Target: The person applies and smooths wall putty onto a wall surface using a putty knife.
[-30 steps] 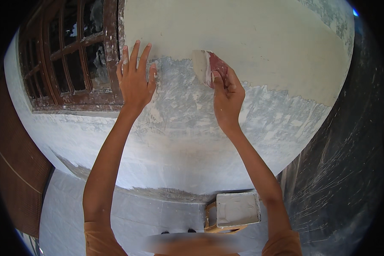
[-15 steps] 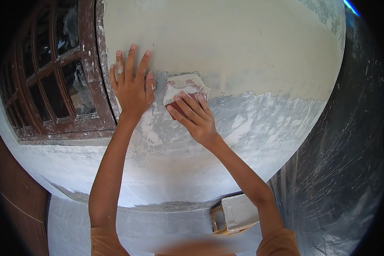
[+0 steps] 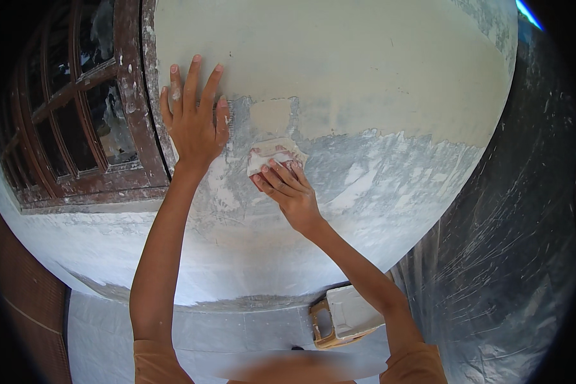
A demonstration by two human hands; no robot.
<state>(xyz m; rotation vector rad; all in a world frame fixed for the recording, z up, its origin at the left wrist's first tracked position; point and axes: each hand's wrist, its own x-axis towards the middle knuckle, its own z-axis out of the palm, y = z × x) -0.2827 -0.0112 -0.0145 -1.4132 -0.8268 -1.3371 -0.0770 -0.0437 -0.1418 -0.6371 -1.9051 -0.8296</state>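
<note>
A brown wooden window [image 3: 78, 89] with several panes, flecked with pale splashes, fills the upper left. A brown ribbed panel [image 3: 25, 281] stands lower left, grey floor [image 3: 237, 329] spans the bottom, and dark, streaked sheeting [image 3: 505, 243] covers the right.

Left hand [image 3: 195, 134] spread at wall [image 3: 365, 77], blocking way to brown window frame [image 3: 133, 96] just beside. Open gap between left hand and scraper [image 3: 274, 155] under right hand [image 3: 296, 200]. Above right forearm [image 3: 358, 267], wall unobstructed rightward to dark sheeting [image 3: 493, 256]. Low: tray [image 3: 355, 312] on stool [image 3: 319, 325].
</note>
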